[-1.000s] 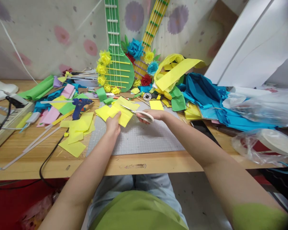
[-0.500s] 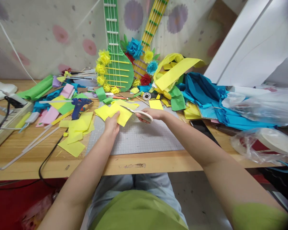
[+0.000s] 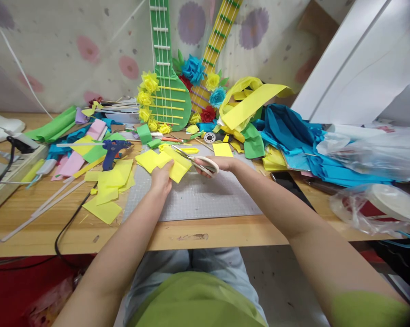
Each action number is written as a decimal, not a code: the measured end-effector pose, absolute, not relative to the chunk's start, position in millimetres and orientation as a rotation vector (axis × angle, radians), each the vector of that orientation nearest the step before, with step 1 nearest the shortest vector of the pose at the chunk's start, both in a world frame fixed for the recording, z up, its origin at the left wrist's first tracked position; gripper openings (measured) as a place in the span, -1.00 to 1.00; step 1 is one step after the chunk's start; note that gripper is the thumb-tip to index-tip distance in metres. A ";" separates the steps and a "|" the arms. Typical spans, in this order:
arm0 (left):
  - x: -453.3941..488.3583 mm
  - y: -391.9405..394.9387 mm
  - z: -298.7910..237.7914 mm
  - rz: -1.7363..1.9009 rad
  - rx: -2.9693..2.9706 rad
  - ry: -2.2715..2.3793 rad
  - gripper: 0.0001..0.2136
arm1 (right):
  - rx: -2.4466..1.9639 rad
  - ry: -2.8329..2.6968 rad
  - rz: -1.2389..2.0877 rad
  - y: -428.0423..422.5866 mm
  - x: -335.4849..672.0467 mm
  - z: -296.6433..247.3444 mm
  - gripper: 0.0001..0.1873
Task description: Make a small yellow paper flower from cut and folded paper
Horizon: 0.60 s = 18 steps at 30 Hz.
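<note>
A blue glue gun lies left of the grey cutting mat; 2 paper guitars lean behind.

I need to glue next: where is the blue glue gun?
In the head view, the blue glue gun lies left of the left hand, just beyond the loose yellow paper pieces.

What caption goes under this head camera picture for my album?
Left hand holds yellow paper while right hand cuts it with scissors.

We count one green guitar, one yellow guitar. One glue gun, one scissors, one cutting mat.
</note>
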<state>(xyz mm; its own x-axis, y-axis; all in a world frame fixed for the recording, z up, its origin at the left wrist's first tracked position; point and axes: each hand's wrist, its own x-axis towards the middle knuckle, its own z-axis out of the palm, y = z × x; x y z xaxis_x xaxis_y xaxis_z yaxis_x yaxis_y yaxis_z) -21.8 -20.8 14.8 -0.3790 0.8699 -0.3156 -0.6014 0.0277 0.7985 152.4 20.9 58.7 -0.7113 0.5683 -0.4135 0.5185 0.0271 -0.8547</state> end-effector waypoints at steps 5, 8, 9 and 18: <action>-18.7 -22.9 18.0 1.600 0.326 1.155 -0.75 | -1.198 -2.282 1.806 22.3 154.0 57.0 -0.38; -17.4 -23.1 18.4 1.607 0.328 1.153 -0.73 | -1.221 -2.293 1.778 22.2 151.2 57.0 -0.39; -17.2 -23.0 18.0 1.612 0.328 1.152 -0.71 | -1.225 -2.294 1.770 22.0 149.9 57.0 -0.39; -18.4 -19.8 13.5 1.635 0.296 1.138 -0.74 | -1.197 -2.285 1.672 23.0 145.5 53.7 -0.38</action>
